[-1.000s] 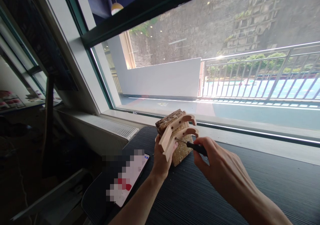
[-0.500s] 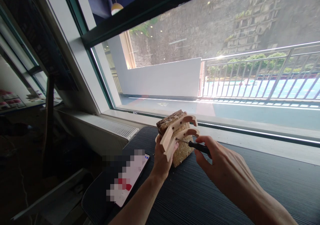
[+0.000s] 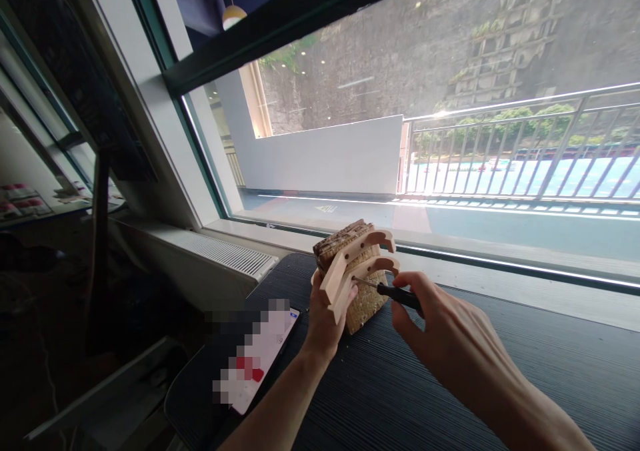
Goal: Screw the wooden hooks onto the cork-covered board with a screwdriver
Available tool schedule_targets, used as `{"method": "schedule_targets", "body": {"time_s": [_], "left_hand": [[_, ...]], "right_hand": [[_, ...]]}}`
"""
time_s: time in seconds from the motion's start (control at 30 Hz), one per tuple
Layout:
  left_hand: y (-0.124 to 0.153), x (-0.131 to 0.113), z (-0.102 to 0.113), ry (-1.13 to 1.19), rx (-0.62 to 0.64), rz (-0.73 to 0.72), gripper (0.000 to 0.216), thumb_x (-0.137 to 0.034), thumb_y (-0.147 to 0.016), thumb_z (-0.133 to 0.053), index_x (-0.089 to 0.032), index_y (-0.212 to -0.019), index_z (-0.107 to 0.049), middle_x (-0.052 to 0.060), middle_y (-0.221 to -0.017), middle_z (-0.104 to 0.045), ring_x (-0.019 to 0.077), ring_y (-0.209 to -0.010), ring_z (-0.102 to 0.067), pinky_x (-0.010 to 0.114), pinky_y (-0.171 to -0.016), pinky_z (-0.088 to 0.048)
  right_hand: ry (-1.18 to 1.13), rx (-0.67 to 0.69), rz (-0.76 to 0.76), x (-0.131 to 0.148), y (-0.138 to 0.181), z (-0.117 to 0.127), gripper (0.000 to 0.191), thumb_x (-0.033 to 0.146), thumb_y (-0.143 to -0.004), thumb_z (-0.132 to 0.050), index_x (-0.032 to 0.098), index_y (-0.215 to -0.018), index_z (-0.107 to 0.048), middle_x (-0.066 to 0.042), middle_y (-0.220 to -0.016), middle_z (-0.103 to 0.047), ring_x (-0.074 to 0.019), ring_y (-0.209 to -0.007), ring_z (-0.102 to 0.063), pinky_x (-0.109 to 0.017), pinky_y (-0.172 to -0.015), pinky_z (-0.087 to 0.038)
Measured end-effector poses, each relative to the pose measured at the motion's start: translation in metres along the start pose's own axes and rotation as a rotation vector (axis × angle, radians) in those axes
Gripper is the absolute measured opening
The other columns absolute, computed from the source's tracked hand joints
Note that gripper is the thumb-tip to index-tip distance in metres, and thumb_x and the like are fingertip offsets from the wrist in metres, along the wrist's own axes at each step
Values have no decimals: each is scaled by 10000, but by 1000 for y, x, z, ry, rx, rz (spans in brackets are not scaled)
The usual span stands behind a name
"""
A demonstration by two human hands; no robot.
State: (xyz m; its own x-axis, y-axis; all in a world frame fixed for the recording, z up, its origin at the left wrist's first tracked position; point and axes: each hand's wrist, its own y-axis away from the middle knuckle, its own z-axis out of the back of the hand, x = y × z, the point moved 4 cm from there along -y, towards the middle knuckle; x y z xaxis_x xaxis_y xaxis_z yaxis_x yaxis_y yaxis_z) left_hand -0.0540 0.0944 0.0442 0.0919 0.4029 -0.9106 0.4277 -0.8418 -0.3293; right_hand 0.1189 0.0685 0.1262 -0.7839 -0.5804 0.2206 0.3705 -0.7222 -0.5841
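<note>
A tan woven-looking block with a rough brown top rests tilted on the dark table. Two pale wooden pieces with curved hook ends, an upper one and a lower one, lie along its face. My left hand is wrapped round the block's left side and the lower ends of the wooden pieces, its fingers partly hidden. Between the fingers of my right hand is the black handle of a screwdriver. Its thin shaft reaches left, the tip at a hole in the lower wooden piece.
A phone with a lit screen, partly blurred out, lies on the table left of my left forearm. Behind the table run a window sill and a large window. A white radiator stands at the back left.
Almost nothing differs. The fingers of my right hand have shifted very slightly on the screwdriver handle; the block and my left hand look the same.
</note>
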Motion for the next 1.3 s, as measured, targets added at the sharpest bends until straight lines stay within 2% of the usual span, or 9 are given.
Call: {"method": "schedule_targets", "body": {"time_s": [0.13, 0.33, 0.4, 0.57, 0.87, 1.0, 1.1, 1.2, 1.3], "left_hand": [[2, 1, -2, 28, 5, 35, 582, -253, -680, -751, -197, -1213, -525, 74, -1087, -642, 224, -992, -612, 368, -921, -472], [2, 0, 0, 39, -30, 38, 582, -250, -647, -775, -206, -1177, -539, 59, -1071, -646, 221, -984, -615, 347, -905, -475], [1, -1, 1, 17, -30, 29, 576, -252, -659, -765, -206, -1181, -527, 61, -1068, -646, 220, -977, -619, 345, -895, -479], [1, -3, 0, -19, -2, 10, 569, -238, -683, -744, -202, -1198, -505, 67, -1083, -642, 217, -980, -619, 334, -883, -484], [1, -1, 0, 3, -14, 28, 569, -217, -657, -759, -204, -1173, -520, 58, -1085, -637, 216, -998, -609, 330, -900, -472], [1, 1, 1, 6, -57, 16, 552, -219, -652, -757, -196, -1150, -519, 47, -1032, -644, 208, -966, -615, 327, -878, -479], [2, 1, 2, 12, -66, 34, 524, -211, -645, -759, -195, -1118, -535, 39, -980, -658, 203, -921, -628, 319, -851, -491], [2, 0, 1, 25, -43, 42, 529, -201, -643, -760, -199, -1123, -536, 38, -991, -661, 205, -938, -625, 317, -860, -486], [0, 0, 0, 65, -17, 42, 548, -202, -646, -764, -196, -1145, -538, 58, -1082, -645, 217, -1010, -604, 328, -900, -467]], "right_hand": [[-49, -27, 41, 1, -1, 3, 109, 309, -888, -437, 227, -931, -495, 13, -664, -655, -158, -504, -600, -239, -466, -347], [39, 9, -21, -6, -4, -3, 237, 390, -922, -386, 224, -817, -517, 21, -537, -606, -155, -418, -553, -242, -424, -284], [48, 36, -30, -6, -3, -5, 223, 384, -915, -399, 226, -818, -522, 11, -575, -627, -154, -430, -556, -242, -424, -280], [-61, 23, 43, 0, -2, -1, 149, 317, -889, -447, 235, -993, -517, 1, -738, -675, -146, -500, -582, -238, -468, -335], [17, 55, -39, -6, -4, -5, 287, 405, -926, -369, 231, -762, -528, 17, -538, -617, -161, -426, -554, -256, -434, -271], [5, 38, 30, -1, -1, -5, 145, 326, -878, -460, 235, -950, -548, 3, -735, -684, -139, -452, -561, -246, -460, -317], [23, 20, 76, 1, 0, -7, 150, 296, -879, -458, 236, -958, -570, -10, -815, -692, -152, -529, -606, -253, -476, -326], [25, 81, 20, -5, -1, -14, 203, 345, -901, -428, 237, -863, -596, 5, -689, -670, -166, -537, -608, -256, -469, -311], [-78, 232, -75, -17, -4, -18, 343, 408, -912, -389, 225, -689, -573, 12, -551, -605, -151, -480, -552, -247, -450, -310]]}}
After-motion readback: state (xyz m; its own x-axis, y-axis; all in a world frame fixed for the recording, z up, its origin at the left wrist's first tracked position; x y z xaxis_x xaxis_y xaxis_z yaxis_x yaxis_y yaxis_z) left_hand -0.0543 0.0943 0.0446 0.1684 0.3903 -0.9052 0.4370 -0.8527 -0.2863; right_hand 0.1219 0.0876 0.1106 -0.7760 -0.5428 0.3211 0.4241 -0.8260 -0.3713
